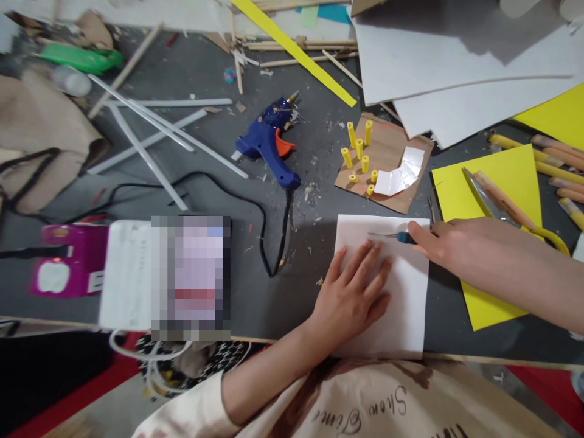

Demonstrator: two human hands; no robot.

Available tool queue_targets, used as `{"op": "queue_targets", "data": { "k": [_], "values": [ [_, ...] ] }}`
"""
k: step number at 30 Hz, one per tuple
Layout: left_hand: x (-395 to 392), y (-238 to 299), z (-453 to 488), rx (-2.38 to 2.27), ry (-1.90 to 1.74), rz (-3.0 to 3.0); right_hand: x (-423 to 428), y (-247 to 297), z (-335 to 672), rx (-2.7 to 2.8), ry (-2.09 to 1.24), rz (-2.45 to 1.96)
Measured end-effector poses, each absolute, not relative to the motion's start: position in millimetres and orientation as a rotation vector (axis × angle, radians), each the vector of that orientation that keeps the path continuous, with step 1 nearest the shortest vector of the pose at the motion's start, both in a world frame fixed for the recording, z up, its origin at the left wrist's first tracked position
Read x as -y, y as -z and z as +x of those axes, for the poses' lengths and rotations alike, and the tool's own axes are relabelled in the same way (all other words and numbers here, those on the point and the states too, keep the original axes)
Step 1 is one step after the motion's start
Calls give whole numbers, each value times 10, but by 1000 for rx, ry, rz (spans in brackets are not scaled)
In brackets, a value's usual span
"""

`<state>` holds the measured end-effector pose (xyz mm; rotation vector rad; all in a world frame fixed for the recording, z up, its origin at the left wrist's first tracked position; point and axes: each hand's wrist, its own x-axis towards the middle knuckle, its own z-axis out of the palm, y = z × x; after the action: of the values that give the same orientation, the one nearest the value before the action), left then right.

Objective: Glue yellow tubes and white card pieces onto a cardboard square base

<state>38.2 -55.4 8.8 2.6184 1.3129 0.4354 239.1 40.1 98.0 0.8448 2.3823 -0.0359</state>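
Observation:
A white sheet of paper [401, 316] lies at the table's front edge. My left hand [353, 289] rests flat on it with fingers spread, holding nothing. From the right, my right hand [426, 240] grips a slim tool with a blue handle and a thin metal tip [404, 237]. The tip points left over the upper part of the sheet, just above my left fingertips; whether it touches the paper I cannot tell. Behind the sheet sits a brown cardboard piece [390, 131] with several short yellow tubes standing on it and a curved white strip.
A blue glue gun [274, 143] lies left of the cardboard, its black cord [262, 213] looping forward. Yellow-handled scissors [497, 201] rest on yellow card [493, 298] at right. Glue sticks [150, 146], a purple box [68, 261] and a pixelated screen [196, 274] are at left.

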Motion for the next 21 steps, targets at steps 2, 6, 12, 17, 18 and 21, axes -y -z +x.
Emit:
{"op": "queue_targets", "data": {
  "k": [2,6,12,17,18,21],
  "values": [
    [554,-86,382,-1313,-437,2616,-382,-976,2425,-2381,35,847],
    [552,-89,378,-1309,-434,2618,-364,-978,2476,-2416,78,881],
    [553,-91,374,-1312,-430,2619,-373,-1019,2510,-2353,159,896],
    [558,-87,374,-1318,-429,2609,-396,-1063,2506,-2251,210,933],
    [558,-87,374,-1318,-428,2606,-392,-1053,2519,-2240,229,950],
    [558,-93,376,-1318,-422,2598,-352,-971,2611,-2337,285,1065]
  ]
}}
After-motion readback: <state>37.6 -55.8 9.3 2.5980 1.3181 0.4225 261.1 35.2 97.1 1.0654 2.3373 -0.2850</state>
